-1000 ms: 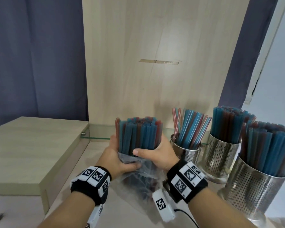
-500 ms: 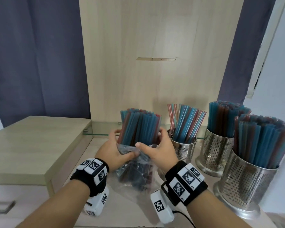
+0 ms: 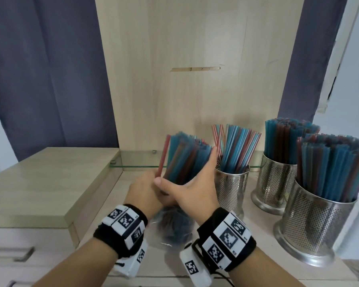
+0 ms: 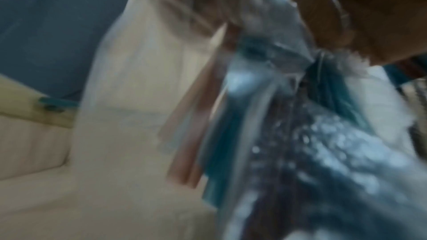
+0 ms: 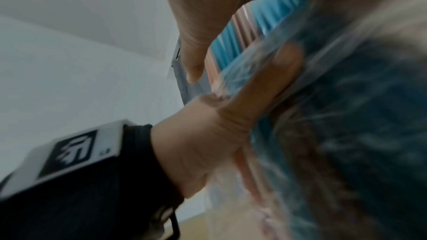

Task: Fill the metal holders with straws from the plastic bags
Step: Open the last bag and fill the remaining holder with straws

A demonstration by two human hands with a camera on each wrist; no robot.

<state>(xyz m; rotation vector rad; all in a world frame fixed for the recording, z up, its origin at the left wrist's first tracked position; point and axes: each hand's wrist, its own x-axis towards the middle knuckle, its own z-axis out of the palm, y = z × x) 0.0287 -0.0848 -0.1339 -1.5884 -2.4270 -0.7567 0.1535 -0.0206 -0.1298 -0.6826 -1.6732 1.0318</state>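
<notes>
A bundle of blue and red straws (image 3: pixel 184 160) leans to the right, its lower half still in a clear plastic bag (image 3: pixel 174 226). My right hand (image 3: pixel 195 183) wraps around the bare straws just above the bag, thumb in front and fingers behind. My left hand (image 3: pixel 143 191) grips the bag's bunched top below it, partly hidden. The blurred wrist views show the plastic bag (image 5: pixel 346 116) and the straws (image 4: pixel 189 134) close up. Three perforated metal holders stand to the right: a part-full one (image 3: pixel 231 187) next to the bundle and two packed ones (image 3: pixel 275 183) (image 3: pixel 317 224).
A raised wooden cabinet top (image 3: pixel 50 179) lies to the left, with drawer handles (image 3: pixel 23 253) below. A glass shelf edge (image 3: pixel 139 166) and an upright wooden panel (image 3: pixel 195 90) stand behind the holders. Dark curtains hang on both sides.
The bundle has tipped from upright to leaning right, towards the part-full holder. My right hand has slid up around the bare straws, and the bag sits lower on them.
</notes>
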